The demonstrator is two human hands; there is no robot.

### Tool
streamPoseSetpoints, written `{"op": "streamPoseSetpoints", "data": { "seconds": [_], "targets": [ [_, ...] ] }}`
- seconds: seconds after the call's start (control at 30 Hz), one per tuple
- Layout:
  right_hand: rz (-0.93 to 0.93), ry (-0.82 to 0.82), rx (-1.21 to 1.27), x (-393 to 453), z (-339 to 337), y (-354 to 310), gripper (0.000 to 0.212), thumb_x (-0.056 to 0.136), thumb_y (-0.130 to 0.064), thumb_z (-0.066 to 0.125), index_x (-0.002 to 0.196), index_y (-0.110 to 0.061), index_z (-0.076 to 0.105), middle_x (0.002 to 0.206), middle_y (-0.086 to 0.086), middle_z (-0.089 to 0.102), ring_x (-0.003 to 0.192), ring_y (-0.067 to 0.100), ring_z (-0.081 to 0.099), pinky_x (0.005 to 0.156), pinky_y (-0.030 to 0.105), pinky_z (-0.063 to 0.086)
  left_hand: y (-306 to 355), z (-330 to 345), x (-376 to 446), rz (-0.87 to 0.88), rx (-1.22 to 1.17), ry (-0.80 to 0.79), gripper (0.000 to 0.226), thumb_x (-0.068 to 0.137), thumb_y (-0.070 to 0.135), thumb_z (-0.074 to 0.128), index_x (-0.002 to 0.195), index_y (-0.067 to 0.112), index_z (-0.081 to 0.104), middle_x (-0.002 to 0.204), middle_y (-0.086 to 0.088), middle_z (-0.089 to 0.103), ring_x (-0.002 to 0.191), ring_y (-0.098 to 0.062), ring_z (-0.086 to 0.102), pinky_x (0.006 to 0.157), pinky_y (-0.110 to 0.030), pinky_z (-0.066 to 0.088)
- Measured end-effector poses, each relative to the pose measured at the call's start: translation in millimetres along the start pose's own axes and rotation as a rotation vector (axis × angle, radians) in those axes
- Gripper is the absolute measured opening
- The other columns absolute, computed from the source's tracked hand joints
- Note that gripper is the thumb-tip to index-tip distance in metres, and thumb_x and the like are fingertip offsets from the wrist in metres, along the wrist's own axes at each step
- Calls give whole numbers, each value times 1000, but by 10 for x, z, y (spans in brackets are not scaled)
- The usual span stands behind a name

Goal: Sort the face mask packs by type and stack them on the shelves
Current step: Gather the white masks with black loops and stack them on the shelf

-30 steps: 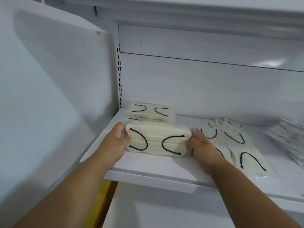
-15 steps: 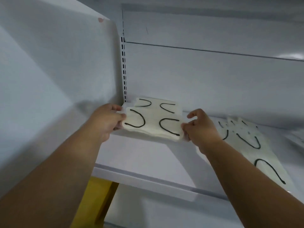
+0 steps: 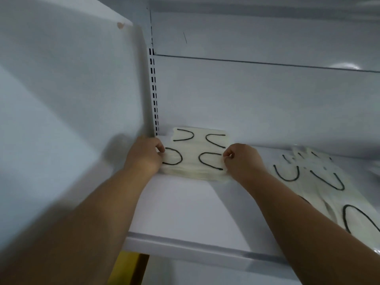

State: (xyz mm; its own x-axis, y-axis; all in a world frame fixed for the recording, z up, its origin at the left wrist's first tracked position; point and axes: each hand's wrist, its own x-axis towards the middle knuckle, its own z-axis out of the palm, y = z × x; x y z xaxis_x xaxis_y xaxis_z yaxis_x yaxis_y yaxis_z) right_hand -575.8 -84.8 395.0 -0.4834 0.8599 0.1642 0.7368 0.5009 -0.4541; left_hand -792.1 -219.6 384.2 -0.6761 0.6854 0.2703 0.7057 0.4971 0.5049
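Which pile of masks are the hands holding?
The front stack of mask packs in the shelf's left corner. The left hand and right hand pinch its ends; the back stack and the spread-out packs lie untouched.

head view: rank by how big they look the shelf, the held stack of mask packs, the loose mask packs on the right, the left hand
1. shelf
2. loose mask packs, though they lie nearer the camera and run off frame
3. held stack of mask packs, gripped at its ends by both hands
4. left hand, about alike with the right hand

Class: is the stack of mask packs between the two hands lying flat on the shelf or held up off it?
Flat: the stack rests on the shelf.
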Motion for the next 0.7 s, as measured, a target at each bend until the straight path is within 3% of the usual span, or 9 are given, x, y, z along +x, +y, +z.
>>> {"op": "streamPoseSetpoints", "data": {
  "seconds": [0.2, 0.3, 0.37, 0.43, 0.57, 0.7],
  "targets": [
    [-16, 24, -120, -31, 10, -30, 22, 95, -18, 45, 92, -22, 66, 96, 1, 65, 83, 20, 53, 70, 27, 40, 13, 17, 8, 174, 120, 16, 20, 89, 9, 63, 100, 21, 75, 110, -5, 60, 109, -28, 56, 87, -27, 38],
    [-16, 48, -217, -73, -32, -51, 22, 95, -16, 47, 101, -18, 68, 107, 6, 58, 96, 25, 56, 75, 30, 44, 110, 30, -37, 346, 47, 55, 26, 86, -1, 60, 98, 15, 77, 104, -6, 65, 106, -29, 57, 86, -27, 39],
    [-46, 119, -322, -103, -72, -108, 22, 93, -13, 50, 106, -17, 67, 113, 6, 53, 106, 26, 52, 85, 34, 46, 204, 45, -59, 437, 60, -33, 22, 87, 5, 62, 97, 16, 78, 102, -4, 68, 101, -27, 61, 85, -28, 44],
    [-123, 119, -360, -114, -67, -186, 25, 92, -15, 51, 110, -20, 68, 116, 4, 55, 110, 25, 50, 91, 35, 43, 281, 71, -71, 419, 134, -151, 19, 89, 16, 62, 99, 22, 78, 102, 0, 69, 97, -24, 63, 83, -29, 48],
    [-131, -105, -242, -140, 42, -240, 27, 93, -20, 50, 113, -26, 67, 116, 0, 59, 114, 25, 54, 92, 36, 48, 336, 82, -49, 359, 225, -214, 18, 92, 22, 62, 103, 24, 76, 108, 2, 67, 100, -23, 62, 86, -36, 52],
    [-167, -39, -234, -163, -60, -203, 31, 95, -17, 48, 118, -24, 67, 118, 0, 59, 114, 24, 53, 94, 35, 46, 419, 53, -125, 417, 166, -73, 22, 90, 12, 58, 104, 18, 73, 106, -1, 65, 105, -24, 58, 84, -34, 48]
  ]
}}
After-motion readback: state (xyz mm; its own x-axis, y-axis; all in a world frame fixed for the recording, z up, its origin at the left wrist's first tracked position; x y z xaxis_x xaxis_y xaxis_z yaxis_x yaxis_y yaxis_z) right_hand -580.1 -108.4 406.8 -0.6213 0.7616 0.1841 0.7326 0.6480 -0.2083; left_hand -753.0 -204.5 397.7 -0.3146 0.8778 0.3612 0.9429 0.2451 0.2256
